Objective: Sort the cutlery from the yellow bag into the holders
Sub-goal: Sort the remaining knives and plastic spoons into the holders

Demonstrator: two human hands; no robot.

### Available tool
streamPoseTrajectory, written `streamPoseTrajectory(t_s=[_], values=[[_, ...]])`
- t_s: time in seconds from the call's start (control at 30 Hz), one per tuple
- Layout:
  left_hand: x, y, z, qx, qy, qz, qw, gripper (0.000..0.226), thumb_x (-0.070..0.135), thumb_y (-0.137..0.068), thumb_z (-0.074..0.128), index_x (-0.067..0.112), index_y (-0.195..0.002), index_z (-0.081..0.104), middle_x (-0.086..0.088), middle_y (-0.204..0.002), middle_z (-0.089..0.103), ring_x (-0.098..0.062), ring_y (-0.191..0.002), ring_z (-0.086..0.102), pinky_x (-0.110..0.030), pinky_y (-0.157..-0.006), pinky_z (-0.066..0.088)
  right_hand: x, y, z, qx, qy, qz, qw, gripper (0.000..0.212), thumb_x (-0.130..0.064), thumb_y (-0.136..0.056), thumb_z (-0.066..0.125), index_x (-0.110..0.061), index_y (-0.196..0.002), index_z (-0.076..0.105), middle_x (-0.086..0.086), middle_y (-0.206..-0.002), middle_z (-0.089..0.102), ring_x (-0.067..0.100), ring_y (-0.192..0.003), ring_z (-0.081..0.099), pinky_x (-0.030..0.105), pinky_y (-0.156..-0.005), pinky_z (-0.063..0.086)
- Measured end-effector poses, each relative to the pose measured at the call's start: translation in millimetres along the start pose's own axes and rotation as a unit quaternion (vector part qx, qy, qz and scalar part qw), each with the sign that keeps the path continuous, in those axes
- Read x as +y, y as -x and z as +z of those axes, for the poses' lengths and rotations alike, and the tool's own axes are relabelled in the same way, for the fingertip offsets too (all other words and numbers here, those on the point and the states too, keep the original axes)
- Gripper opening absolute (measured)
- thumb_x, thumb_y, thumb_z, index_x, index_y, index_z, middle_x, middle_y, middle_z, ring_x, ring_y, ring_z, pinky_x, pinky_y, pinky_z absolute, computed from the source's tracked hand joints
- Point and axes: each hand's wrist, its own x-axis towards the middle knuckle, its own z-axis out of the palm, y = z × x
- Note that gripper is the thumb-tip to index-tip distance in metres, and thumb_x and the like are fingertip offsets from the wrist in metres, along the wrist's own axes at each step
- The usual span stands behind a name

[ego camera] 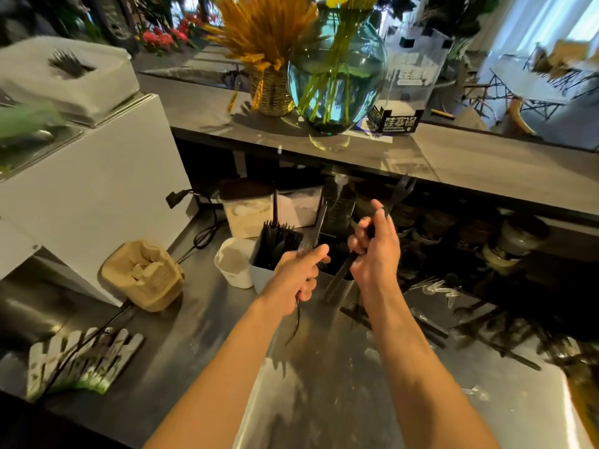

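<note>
My right hand [376,244] grips a bundle of black plastic forks [397,192], tines up, handles pointing down over a dark holder [337,254]. My left hand [299,273] grips black cutlery too; a dark handle [293,328] hangs below the fist and a long black piece [321,222] rises above it. A white holder [264,277] just left of my left hand is packed with black cutlery. More black cutlery [486,338] and clear plastic spoons [434,286] lie scattered on the steel counter at the right. No yellow bag can be made out.
A white cup [235,264] stands left of the holders, a stack of brown paper trays [144,273] further left. Clear containers [249,215] sit behind. A white machine [97,176] fills the left. A raised grey shelf [453,163] carries a glass vase [337,79]. Jars [515,241] line the back right.
</note>
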Motion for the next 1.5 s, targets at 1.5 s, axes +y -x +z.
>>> streamPoseTrajectory(t_s=[1.5], values=[[12,-55,-29,0.018,0.063,0.016,0.998,0.021,0.022,-0.103,0.053,0.01,-0.113,0.066,0.001,-0.071,0.061,-0.009,-0.046,0.047,-0.022,-0.04,0.035,67,-45,-51,-0.068,0.5,-0.052,0.862,0.031,-0.016,-0.096,0.065,-0.019,-0.127,0.065,0.002,-0.112,0.07,0.008,-0.095,0.067,0.027,-0.083,0.058]])
